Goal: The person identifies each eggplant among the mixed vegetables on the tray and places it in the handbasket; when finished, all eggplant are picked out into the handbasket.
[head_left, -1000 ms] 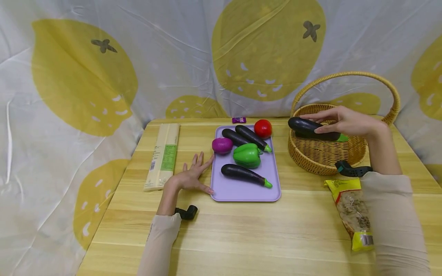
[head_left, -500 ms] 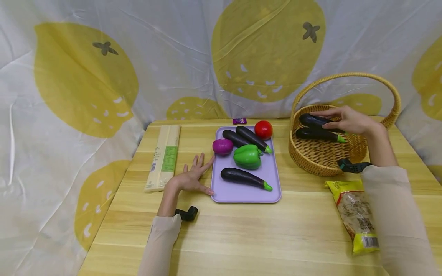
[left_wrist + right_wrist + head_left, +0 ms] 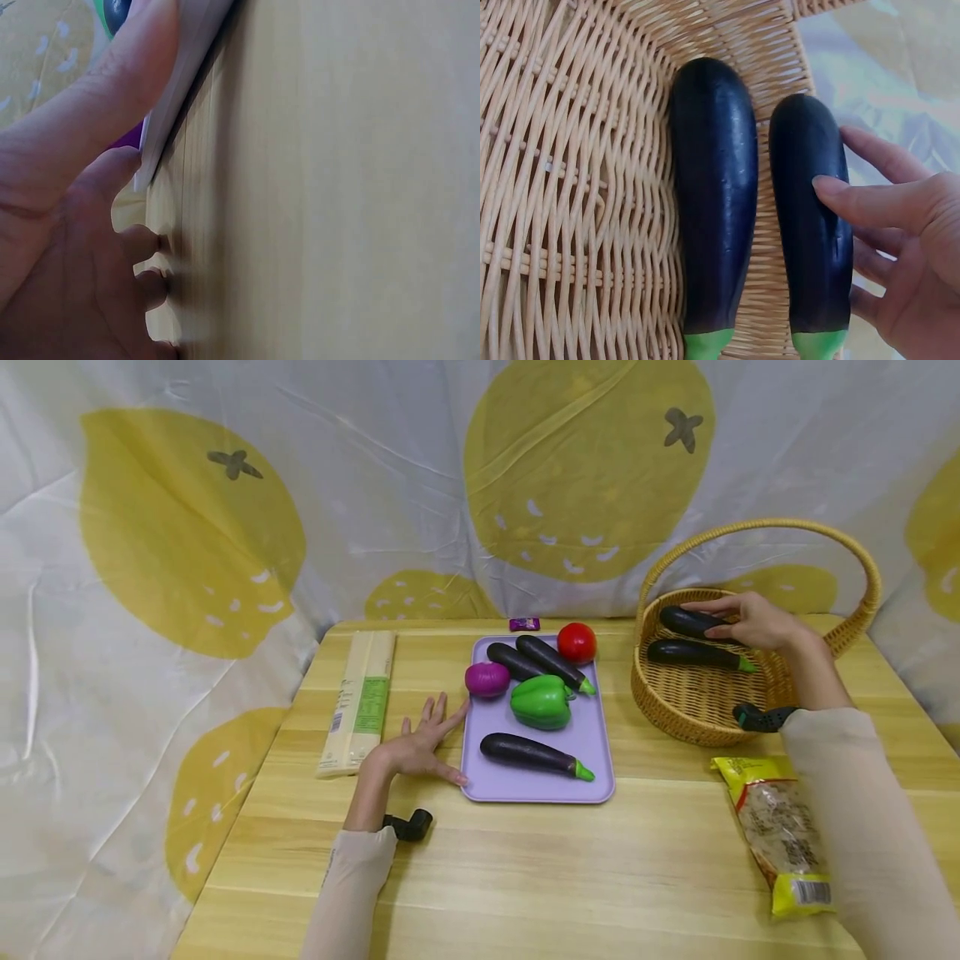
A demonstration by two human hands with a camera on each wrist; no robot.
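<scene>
From the head camera, a pale wooden bench with lengthwise planks stands against a white cloth backdrop printed with big yellow lemons, hanging creased behind and to the left. A lilac tray lies mid-bench with three eggplants, a green pepper, a purple onion and a tomato. At 9 o'clock from the tray lies a long noodle packet; at 12 o'clock a small purple wrapper. At 3 o'clock stands a wicker basket with a hoop handle, and at its 6 o'clock a yellow snack bag. The left hand lies flat and released on the bench, thumb and forefinger against the tray's left edge. The right hand reaches into the basket onto the far eggplant; a near eggplant lies beside it.

The left wrist camera shows bare wood grain, the fingers spread flat, and the thumb along the tray rim.

The right wrist camera shows both eggplants side by side on the woven floor, green stems at 6 o'clock. The right hand's fingers are loosely extended, fingertips touching the right one, not grasping it.
</scene>
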